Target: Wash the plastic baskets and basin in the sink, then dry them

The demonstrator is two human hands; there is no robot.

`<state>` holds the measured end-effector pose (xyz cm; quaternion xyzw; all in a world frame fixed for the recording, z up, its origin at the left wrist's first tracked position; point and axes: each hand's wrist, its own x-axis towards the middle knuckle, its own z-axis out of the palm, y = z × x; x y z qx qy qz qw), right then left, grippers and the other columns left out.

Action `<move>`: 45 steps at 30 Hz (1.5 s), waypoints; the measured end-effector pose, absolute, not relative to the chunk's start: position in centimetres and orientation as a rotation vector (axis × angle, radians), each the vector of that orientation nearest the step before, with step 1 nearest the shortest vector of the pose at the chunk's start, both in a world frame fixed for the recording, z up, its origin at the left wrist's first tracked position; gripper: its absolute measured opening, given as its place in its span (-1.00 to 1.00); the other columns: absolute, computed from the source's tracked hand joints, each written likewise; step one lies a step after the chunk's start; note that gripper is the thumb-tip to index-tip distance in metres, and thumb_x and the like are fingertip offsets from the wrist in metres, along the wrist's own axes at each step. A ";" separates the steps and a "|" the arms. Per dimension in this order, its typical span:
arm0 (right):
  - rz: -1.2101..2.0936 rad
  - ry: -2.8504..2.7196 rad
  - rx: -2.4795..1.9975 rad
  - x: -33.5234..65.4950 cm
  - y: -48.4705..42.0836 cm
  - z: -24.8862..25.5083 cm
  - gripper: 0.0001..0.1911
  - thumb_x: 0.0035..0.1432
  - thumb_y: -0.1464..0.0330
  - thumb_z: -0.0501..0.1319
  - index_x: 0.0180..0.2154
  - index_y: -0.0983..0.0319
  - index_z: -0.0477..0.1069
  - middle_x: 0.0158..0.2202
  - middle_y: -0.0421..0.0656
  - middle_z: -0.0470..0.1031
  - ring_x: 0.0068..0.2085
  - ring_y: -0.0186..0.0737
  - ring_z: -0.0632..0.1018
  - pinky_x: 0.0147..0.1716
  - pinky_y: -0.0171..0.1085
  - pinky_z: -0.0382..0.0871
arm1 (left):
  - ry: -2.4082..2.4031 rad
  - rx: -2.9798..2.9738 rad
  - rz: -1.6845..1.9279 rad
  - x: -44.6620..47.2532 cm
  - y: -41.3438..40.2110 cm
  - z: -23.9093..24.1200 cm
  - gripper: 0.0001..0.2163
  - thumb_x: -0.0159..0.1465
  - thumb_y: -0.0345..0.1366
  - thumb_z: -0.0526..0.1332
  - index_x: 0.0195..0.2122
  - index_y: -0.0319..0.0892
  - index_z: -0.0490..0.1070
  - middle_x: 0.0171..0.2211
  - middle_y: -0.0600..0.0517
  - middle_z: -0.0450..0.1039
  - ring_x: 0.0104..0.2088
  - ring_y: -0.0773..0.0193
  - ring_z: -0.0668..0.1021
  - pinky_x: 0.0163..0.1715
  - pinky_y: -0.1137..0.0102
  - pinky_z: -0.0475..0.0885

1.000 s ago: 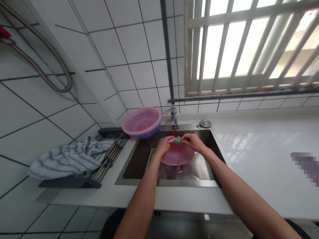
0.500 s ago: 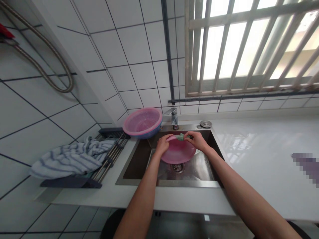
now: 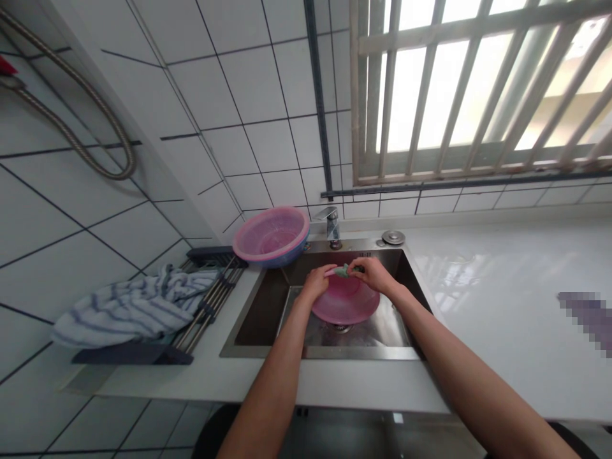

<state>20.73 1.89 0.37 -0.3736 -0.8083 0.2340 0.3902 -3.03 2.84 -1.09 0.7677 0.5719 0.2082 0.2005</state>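
A pink plate (image 3: 345, 301) is held tilted over the steel sink (image 3: 258, 319). My left hand (image 3: 316, 281) grips its left rim with the fingers closed. My right hand (image 3: 374, 273) is closed on a small green cloth (image 3: 342, 271) and presses it against the plate's far rim. Both hands meet at the top edge of the plate, just below the faucet (image 3: 329, 223).
A pink colander in a blue basin (image 3: 271, 236) stands at the sink's back left corner. A striped towel (image 3: 134, 305) lies on a drying rack (image 3: 210, 293) to the left. The white counter (image 3: 502, 299) spreads to the right. Tiled walls and a barred window stand behind.
The plate has shifted slightly right and lowered in the sink, hiding the drain. Both hands stay on its far rim, the cloth moving a little along it.
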 end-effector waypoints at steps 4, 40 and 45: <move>0.580 -2.114 -0.913 19.8 1.1 1.1 -0.89 0.21 0.45 0.35 -0.25 0.16 0.66 -0.22 -0.13 0.68 -0.19 -0.14 0.65 -0.11 -0.26 0.43 | 1.507 2.214 0.512 -2.2 2.5 -0.6 -0.42 0.23 -0.56 0.11 0.20 0.07 0.54 0.18 0.06 0.54 0.24 0.11 0.52 0.26 0.28 0.36; 0.515 -2.120 -1.014 20.4 2.0 0.2 -0.81 0.24 0.50 0.30 -0.22 0.13 0.66 -0.22 -0.19 0.70 -0.20 -0.18 0.66 -0.14 -0.32 0.39 | 1.701 2.212 0.546 -3.2 2.1 -0.5 -0.39 0.23 -0.53 0.20 0.31 0.06 0.41 0.27 0.09 0.47 0.25 0.09 0.50 0.29 0.25 0.34; 0.453 -2.170 -0.939 19.3 1.0 1.2 -0.82 0.26 0.48 0.29 -0.23 0.13 0.66 -0.22 -0.17 0.69 -0.16 -0.16 0.65 -0.10 -0.30 0.40 | 1.665 2.206 0.580 -3.0 2.1 0.0 -0.37 0.23 -0.57 0.18 0.29 0.08 0.44 0.27 0.10 0.46 0.26 0.13 0.49 0.28 0.31 0.34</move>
